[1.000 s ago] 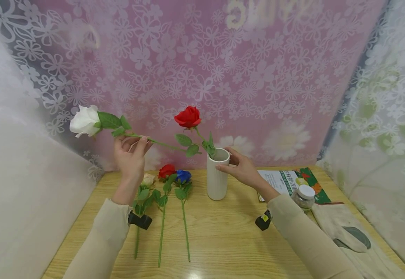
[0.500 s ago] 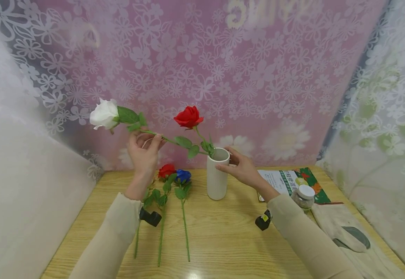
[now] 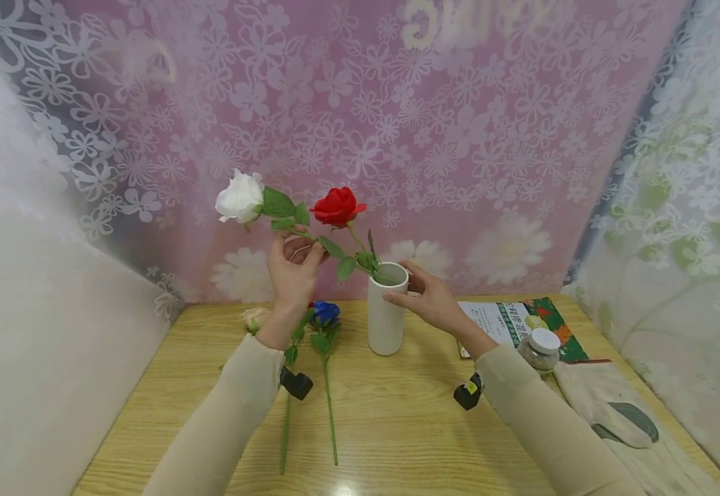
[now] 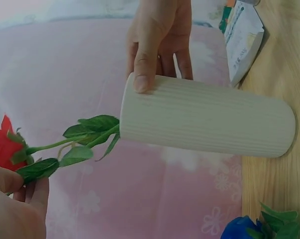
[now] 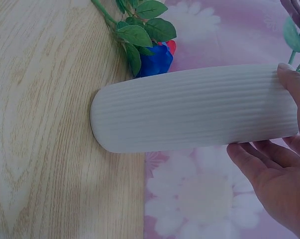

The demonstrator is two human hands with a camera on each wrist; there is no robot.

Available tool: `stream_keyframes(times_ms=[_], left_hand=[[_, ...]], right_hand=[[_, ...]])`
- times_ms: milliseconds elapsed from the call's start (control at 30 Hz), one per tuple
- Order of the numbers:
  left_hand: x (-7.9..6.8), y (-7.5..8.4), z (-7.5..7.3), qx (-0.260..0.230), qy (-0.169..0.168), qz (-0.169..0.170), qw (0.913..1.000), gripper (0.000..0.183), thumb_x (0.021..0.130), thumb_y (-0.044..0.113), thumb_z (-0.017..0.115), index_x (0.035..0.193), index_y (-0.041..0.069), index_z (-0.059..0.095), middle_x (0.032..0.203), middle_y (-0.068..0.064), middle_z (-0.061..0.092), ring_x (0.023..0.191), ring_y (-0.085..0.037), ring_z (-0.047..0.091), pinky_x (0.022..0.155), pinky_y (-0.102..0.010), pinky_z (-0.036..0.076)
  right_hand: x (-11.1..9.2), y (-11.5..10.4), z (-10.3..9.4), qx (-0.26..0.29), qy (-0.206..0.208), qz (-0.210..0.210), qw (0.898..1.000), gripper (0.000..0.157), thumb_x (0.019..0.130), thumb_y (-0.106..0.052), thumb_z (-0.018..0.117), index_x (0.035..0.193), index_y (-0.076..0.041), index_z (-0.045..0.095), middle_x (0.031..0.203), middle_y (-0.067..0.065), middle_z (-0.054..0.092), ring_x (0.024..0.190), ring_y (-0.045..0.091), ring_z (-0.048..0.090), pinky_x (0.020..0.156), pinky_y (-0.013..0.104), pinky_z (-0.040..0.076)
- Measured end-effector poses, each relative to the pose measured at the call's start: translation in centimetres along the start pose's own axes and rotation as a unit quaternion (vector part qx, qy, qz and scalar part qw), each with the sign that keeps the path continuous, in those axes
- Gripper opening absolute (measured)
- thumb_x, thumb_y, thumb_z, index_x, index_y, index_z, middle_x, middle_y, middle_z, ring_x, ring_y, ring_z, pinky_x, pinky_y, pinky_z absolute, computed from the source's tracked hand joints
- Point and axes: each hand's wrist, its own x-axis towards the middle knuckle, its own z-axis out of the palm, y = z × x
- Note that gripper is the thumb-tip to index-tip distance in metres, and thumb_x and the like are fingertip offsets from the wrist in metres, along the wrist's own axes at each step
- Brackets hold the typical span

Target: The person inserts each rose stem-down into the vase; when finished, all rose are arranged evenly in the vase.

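A white rose (image 3: pixel 240 197) leans to the left, its stem pinched by my left hand (image 3: pixel 295 271) just below the leaves. The lower end of that stem reaches into the mouth of a white ribbed vase (image 3: pixel 386 317). A red rose (image 3: pixel 337 207) stands in the vase, tilted left. My right hand (image 3: pixel 429 296) grips the vase near its rim, thumb in front and fingers behind, as the right wrist view also shows on the ribbed wall (image 5: pixel 194 109). The vase is upright on the wooden table (image 3: pixel 397 427).
On the table left of the vase lie a blue rose (image 3: pixel 325 313), a cream rose (image 3: pixel 254 318) and another red rose, mostly hidden by my left arm. At the right are a printed packet (image 3: pixel 502 322), a lidded jar (image 3: pixel 541 350) and work gloves (image 3: pixel 608 406).
My left hand has carried the white rose to the right, and its stem end has passed from outside the vase into its mouth. The right hand and vase have stayed put.
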Motion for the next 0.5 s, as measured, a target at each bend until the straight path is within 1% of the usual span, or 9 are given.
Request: stream_keyframes(times_ms=[67, 233, 367, 500], left_hand=[[0.0, -0.3, 0.4, 0.015, -0.005, 0.0, 0.9999, 0.03, 0.091, -0.015, 0.064, 0.116, -0.001, 0.056, 0.089, -0.008, 0.065, 0.077, -0.015, 0.074, 0.075, -0.03, 0.067], [0.2, -0.9, 1.1, 0.05, -0.014, 0.004, 0.9987, 0.028, 0.092, -0.009, 0.066, 0.118, -0.002, 0.058, 0.092, -0.019, 0.072, 0.078, -0.015, 0.075, 0.075, -0.028, 0.067], [0.3, -1.1, 1.5, 0.07, -0.029, 0.0, 0.9972, 0.031, 0.092, -0.007, 0.066, 0.121, -0.002, 0.059, 0.097, -0.029, 0.072, 0.078, -0.014, 0.074, 0.075, -0.027, 0.066], [0.4, -1.4, 1.9, 0.082, -0.043, 0.004, 0.9957, 0.033, 0.091, -0.007, 0.063, 0.124, -0.003, 0.06, 0.1, -0.034, 0.071, 0.077, -0.011, 0.073, 0.074, -0.024, 0.065]], right_hand=[[0.0, 0.0, 0.0, 0.001, 0.001, 0.002, 1.0, 0.078, 0.095, -0.045, 0.08, 0.161, -0.027, 0.043, 0.154, 0.008, 0.059, 0.138, 0.034, 0.061, 0.107, 0.055, 0.057], [-0.1, -0.1, -0.1, 0.005, 0.0, 0.004, 1.0, 0.079, 0.094, -0.045, 0.08, 0.161, -0.026, 0.042, 0.154, 0.009, 0.058, 0.138, 0.033, 0.061, 0.107, 0.055, 0.057], [-0.1, -0.2, -0.1, 0.009, -0.003, 0.001, 1.0, 0.081, 0.095, -0.044, 0.079, 0.162, -0.023, 0.041, 0.154, 0.01, 0.057, 0.139, 0.034, 0.061, 0.107, 0.056, 0.057], [-0.1, -0.2, 0.0, 0.014, -0.004, 0.0, 1.0, 0.079, 0.095, -0.043, 0.079, 0.162, -0.025, 0.041, 0.155, 0.01, 0.057, 0.14, 0.035, 0.06, 0.108, 0.056, 0.056]])
